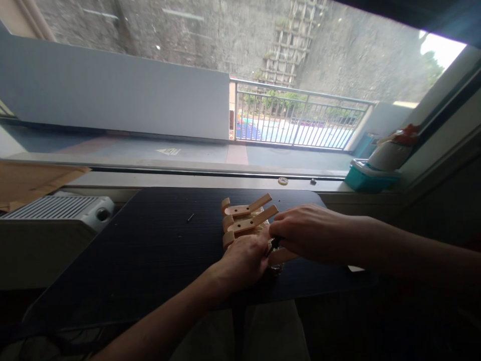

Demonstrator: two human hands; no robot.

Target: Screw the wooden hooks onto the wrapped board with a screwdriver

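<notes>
L hand point(244, 260) grip clamped on the pale wooden hook rack point(246, 220) on the black ribbed bench point(150, 250), R hand point(300, 233) pinching a small dark tool point(274, 244) just beside L grip; IMO keep rack pinned flat, tool square.

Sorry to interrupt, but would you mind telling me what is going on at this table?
A person sits at a dark table by a window, working on a row of wooden hooks. The left hand presses down on the near end of the row, while the right hand pinches a small dark part beside it; what it is cannot be told. A loose screw lies apart on the table.
</notes>
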